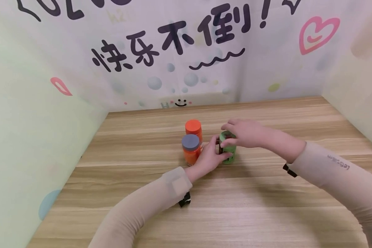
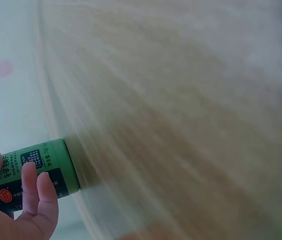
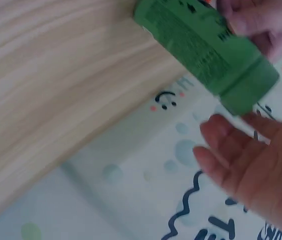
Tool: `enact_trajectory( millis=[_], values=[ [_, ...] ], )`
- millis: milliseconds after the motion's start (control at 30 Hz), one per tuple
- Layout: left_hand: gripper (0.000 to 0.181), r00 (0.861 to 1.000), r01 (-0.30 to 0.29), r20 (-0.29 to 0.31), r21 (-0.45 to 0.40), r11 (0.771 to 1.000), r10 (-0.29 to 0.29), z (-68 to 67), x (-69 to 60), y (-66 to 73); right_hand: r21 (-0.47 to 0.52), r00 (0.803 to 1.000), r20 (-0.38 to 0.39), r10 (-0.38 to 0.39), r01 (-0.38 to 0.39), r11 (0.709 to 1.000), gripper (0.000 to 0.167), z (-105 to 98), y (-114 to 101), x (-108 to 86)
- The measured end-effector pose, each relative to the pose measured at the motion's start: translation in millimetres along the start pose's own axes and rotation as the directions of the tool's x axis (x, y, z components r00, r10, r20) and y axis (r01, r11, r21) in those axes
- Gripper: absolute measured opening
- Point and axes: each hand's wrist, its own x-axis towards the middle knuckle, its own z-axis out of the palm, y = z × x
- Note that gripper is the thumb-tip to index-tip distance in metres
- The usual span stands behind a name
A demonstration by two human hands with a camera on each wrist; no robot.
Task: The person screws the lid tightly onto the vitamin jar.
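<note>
A green jar (image 1: 230, 157) with a green lid and a dark label patch stands upright on the table. My left hand (image 1: 209, 156) grips its side, thumb at the front and fingers behind; in the left wrist view, printed characters show on the jar (image 2: 63, 165). Over the lid, my right hand (image 1: 248, 133) hovers with thumb and fingers spread apart. From the right wrist view, the right hand's fingers (image 3: 231, 150) look loosely bent beside the lid (image 3: 251, 90), seemingly without gripping it.
Just left of the left hand stands an orange jar with a grey lid (image 1: 190, 142). Behind it is another orange jar with an orange lid (image 1: 193, 126). The wood-grain table (image 1: 136, 137) meets a printed backdrop (image 1: 136, 86) at the back and pale walls at the sides.
</note>
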Motion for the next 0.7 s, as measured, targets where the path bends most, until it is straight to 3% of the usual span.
enact_trajectory(
  millis=[67, 167, 300, 467, 600, 700],
  values=[
    [0.057, 1.000, 0.012, 0.001, 0.013, 1.000, -0.012, 0.4, 0.7, -0.1, 0.041, 0.994, 0.045, -0.099, 0.097, 0.994, 0.054, -6, 4, -1.5],
    [0.059, 0.999, 0.035, 0.009, 0.015, 0.999, -0.036, 0.7, 1.0, 0.1, 0.073, 0.965, 0.096, -0.246, 0.240, 0.968, 0.054, -13, 8, -2.9],
    [0.057, 0.998, 0.064, 0.025, -0.034, 0.997, -0.063, 0.8, 0.1, 0.5, 0.077, 0.939, 0.115, -0.325, 0.318, 0.945, 0.055, -16, 9, -3.4],
    [0.059, 0.996, 0.082, 0.035, -0.060, 0.995, -0.080, 0.7, -1.5, 1.0, 0.072, 0.961, 0.142, -0.239, 0.231, 0.970, 0.049, -16, 4, -2.7],
    [0.059, 0.997, 0.067, 0.035, -0.071, 0.995, -0.065, -0.3, -3.2, 1.7, -0.021, 0.983, 0.133, -0.125, 0.129, 0.991, 0.035, -12, -2, 1.5],
    [0.057, 0.998, 0.056, 0.040, -0.084, 0.995, -0.053, -1.0, -3.9, 2.0, -0.112, 0.996, 0.080, -0.025, 0.034, 0.993, 0.038, -6, -8, 5.7]
  ],
)
